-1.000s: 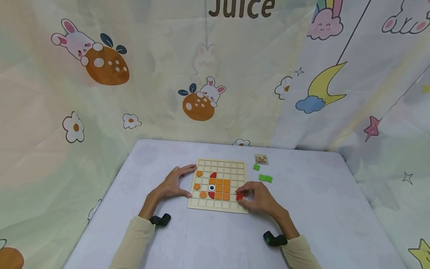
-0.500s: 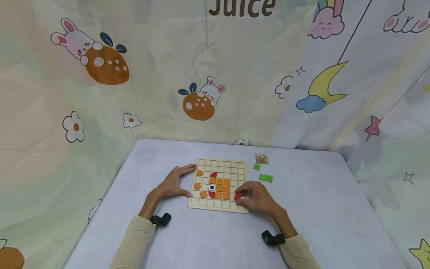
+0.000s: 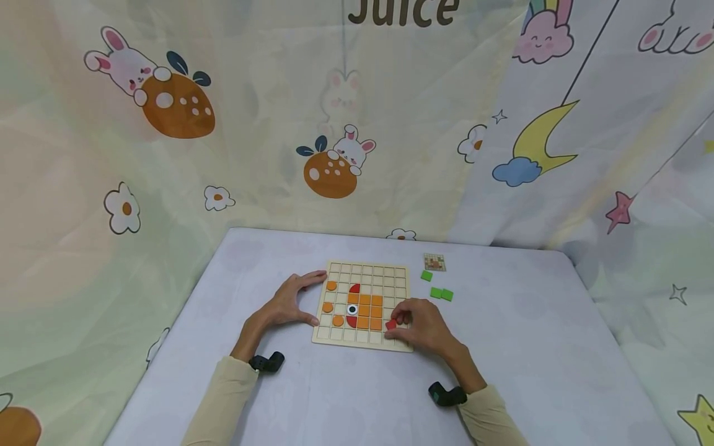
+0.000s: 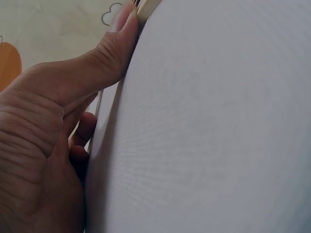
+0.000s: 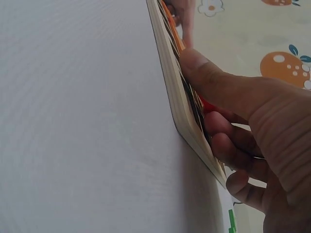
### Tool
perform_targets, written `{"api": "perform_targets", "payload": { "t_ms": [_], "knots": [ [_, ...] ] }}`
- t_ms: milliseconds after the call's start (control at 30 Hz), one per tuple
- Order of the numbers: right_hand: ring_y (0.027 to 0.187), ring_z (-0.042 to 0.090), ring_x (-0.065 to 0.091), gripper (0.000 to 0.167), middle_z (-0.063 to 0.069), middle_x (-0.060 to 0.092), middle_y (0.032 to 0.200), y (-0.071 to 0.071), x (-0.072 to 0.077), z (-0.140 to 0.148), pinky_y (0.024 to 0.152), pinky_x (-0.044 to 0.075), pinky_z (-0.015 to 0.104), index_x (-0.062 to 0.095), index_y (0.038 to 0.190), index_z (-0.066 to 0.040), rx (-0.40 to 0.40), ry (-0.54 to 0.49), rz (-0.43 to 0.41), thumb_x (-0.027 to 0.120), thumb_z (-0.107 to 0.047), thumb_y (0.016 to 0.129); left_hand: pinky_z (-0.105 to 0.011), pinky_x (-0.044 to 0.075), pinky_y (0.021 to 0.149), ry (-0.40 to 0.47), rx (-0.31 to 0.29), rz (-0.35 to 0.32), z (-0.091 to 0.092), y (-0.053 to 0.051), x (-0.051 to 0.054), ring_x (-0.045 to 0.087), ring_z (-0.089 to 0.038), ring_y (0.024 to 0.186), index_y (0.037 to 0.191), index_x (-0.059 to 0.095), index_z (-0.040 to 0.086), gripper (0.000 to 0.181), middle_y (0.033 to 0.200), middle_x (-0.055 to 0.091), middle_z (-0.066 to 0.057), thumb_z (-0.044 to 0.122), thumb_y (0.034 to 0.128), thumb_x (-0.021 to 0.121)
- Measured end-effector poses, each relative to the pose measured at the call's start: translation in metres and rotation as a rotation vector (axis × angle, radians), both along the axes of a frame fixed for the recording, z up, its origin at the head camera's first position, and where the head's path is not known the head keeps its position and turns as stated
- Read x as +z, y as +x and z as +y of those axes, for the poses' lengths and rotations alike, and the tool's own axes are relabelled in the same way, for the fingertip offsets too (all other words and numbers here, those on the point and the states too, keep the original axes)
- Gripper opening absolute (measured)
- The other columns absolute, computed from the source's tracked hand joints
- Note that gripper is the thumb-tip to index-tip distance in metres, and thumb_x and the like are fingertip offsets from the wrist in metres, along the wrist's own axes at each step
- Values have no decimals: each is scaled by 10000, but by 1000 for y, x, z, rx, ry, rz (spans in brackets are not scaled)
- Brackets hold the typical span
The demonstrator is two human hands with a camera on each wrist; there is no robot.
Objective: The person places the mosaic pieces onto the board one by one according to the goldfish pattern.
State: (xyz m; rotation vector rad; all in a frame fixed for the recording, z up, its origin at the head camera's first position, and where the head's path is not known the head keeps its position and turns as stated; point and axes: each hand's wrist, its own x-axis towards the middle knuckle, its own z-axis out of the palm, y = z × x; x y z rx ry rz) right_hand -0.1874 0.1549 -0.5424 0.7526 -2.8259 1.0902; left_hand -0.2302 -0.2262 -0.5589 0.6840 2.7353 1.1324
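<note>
A wooden grid board (image 3: 337, 337) lies on the table. On it are orange square tiles (image 3: 372, 313), an eye tile (image 3: 352, 310), red rounded tiles (image 3: 354, 289) and orange discs (image 3: 327, 307). My left hand (image 3: 286, 302) spreads thumb and fingers along the board's left edge, touching it; the left wrist view has the thumb (image 4: 114, 48) against its rim. Over the board's lower right squares, my right hand (image 3: 426, 325) pinches a red tile (image 3: 391, 324) between thumb and fingers. In the right wrist view that red tile (image 5: 208, 106) is mostly hidden behind the thumb.
Several green square tiles (image 3: 447, 295) lie right of the board, near a small pattern card (image 3: 434, 262). The white-covered table (image 3: 357, 396) ends at the back against a printed cloth (image 3: 268, 155).
My right hand has shifted slightly left over the board with the red tile, nearing the orange tiles. The left hand has stayed at the board's edge.
</note>
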Motion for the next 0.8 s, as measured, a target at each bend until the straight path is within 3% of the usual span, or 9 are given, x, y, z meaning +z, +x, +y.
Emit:
{"api": "perform_targets", "payload": {
  "t_ms": [300, 567, 800],
  "knots": [
    [757, 68, 572, 355, -112, 667, 805, 2, 1, -1, 714, 503, 221, 796, 930, -175, -36, 15, -17, 1039, -331, 724, -462, 394, 1035, -3, 2, 10, 0, 0, 0, 492, -249, 1221, 1638, 520, 158, 1160, 1746, 455, -52, 402, 645, 1068],
    [873, 41, 663, 237, -84, 775, 979, 1, 4, 5, 849, 572, 281, 848, 1075, -149, 30, 31, -25, 940, -150, 857, -460, 390, 1032, -11, 3, 15, -1, -1, 0, 494, -253, 1221, 1638, 518, 150, 1158, 1745, 454, -65, 394, 648, 1067],
    [826, -2, 606, 162, -131, 740, 910, 1, 2, 4, 796, 542, 254, 855, 1014, -172, 31, 56, 2, 924, -132, 873, -448, 384, 1020, -12, 2, 8, 0, 0, 1, 481, -244, 1202, 1639, 516, 149, 1155, 1748, 451, -64, 399, 653, 1063]
  ]
}}
